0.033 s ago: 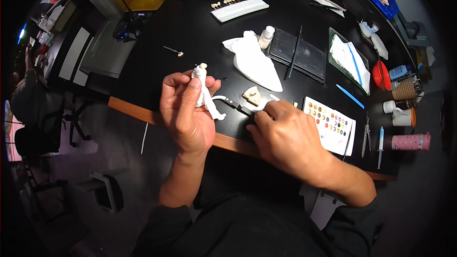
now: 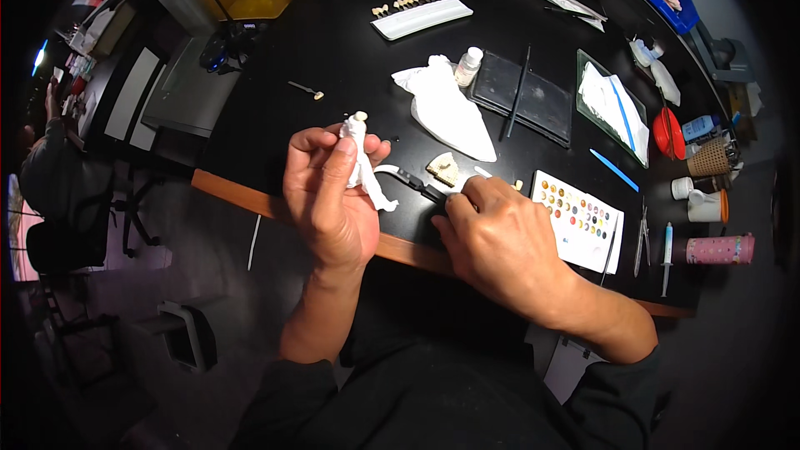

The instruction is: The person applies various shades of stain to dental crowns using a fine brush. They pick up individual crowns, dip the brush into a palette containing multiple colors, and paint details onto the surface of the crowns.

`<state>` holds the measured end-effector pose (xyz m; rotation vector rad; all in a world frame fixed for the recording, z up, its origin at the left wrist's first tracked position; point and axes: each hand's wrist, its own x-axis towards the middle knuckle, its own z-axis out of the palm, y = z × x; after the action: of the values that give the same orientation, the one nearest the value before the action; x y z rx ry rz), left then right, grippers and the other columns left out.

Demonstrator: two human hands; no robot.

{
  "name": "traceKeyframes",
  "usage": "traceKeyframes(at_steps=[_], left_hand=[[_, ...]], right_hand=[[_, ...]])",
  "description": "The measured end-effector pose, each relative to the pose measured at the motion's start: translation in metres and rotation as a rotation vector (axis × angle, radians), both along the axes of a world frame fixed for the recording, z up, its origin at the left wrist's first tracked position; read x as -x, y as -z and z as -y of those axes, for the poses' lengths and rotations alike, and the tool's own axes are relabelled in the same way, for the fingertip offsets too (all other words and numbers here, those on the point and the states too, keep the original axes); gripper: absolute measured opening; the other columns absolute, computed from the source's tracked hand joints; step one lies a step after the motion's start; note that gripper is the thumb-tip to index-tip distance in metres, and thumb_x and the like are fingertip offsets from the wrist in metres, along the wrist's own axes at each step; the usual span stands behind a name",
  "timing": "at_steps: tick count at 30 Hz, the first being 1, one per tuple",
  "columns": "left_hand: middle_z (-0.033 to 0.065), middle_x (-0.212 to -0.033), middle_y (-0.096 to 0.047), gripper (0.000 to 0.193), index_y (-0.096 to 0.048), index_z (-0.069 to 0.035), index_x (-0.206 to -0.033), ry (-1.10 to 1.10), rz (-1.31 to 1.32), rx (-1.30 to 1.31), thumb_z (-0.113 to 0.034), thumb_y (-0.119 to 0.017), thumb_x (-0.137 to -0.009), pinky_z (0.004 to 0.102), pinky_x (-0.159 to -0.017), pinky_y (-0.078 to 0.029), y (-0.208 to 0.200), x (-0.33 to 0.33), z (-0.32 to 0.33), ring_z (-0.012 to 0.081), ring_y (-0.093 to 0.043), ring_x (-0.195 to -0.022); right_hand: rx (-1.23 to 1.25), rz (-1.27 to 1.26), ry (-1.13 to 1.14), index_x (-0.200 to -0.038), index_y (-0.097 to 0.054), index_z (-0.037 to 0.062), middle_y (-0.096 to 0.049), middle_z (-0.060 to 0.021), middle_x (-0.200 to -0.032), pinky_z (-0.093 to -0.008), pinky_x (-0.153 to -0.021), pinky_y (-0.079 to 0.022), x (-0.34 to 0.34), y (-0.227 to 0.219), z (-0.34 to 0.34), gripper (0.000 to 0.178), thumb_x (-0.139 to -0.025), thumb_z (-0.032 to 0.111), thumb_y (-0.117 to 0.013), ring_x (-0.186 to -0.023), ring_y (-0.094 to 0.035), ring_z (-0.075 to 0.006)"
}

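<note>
The fingers of the left hand (image 2: 340, 179) pinch a crumpled white tissue (image 2: 358, 162), with the thumb in front. A small cream tip (image 2: 361, 116) pokes out of its top, held up over the front edge of the black worktop (image 2: 250, 129). The fingers of the right hand (image 2: 500, 237) are curled down. Their ends are hidden, so I can't tell if they grip anything. A thin black tool (image 2: 410, 180) with a bent white end reaches out from under them, near the tissue.

The wrapping looks done, and the tip is bare. Nothing touches the tip yet, so work on it may be left. How much, I can't tell.

Just past the tool is a cream lump (image 2: 442, 168). Right of it lies a white palette (image 2: 585, 252) with rows of coloured dots. Farther back are a folded white cloth (image 2: 450, 112), a little bottle (image 2: 467, 67) and a white tray (image 2: 425, 21) with a row of small cream pieces (image 2: 408, 2).
</note>
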<state>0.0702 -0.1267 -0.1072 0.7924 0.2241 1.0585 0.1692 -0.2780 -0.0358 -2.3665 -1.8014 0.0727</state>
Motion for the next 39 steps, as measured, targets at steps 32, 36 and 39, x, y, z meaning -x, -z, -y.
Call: traceKeyframes(at_steps=[32,36,39], left_hand=[[0.0143,-0.103,-0.069,0.018,-0.058,-0.002,-0.115,0.395,-0.025,0.082,-0.001,-0.064,-0.099,0.0404,-0.090,-0.062,-0.023,-0.008,0.048,0.0206,-0.073,-0.093],[0.0162,-0.102,-0.070,0.024,-0.059,0.001,-0.122,0.471,-0.067,0.100,-0.001,-0.064,-0.099,0.0425,-0.093,-0.062,-0.027,-0.017,0.073,0.0232,-0.074,-0.094],[0.0153,-0.105,-0.071,0.028,-0.059,0.007,-0.126,0.549,0.028,0.156,0.003,-0.066,-0.099,0.0354,-0.094,-0.061,-0.022,-0.022,0.085,0.0214,-0.075,-0.097]], right_hand=[[-0.506,-1.572,0.187,-0.125,-0.049,-0.0033,-0.061,-0.0100,-0.091,-0.0270,-0.075,-0.049,-0.055,-0.019,0.103,0.025,-0.100,0.001,-0.052,-0.081,-0.057,-0.0116],[-0.523,-1.357,0.377,-0.115,-0.057,-0.0007,-0.057,-0.0012,-0.088,-0.0229,-0.067,-0.038,-0.062,-0.027,0.104,0.017,-0.100,0.005,-0.057,-0.077,-0.048,-0.0058],[-0.541,-1.124,0.410,-0.101,-0.059,0.0033,-0.054,0.0040,-0.081,-0.0206,-0.067,-0.035,-0.061,-0.030,0.104,0.005,-0.102,0.009,-0.059,-0.074,-0.044,-0.0019]])
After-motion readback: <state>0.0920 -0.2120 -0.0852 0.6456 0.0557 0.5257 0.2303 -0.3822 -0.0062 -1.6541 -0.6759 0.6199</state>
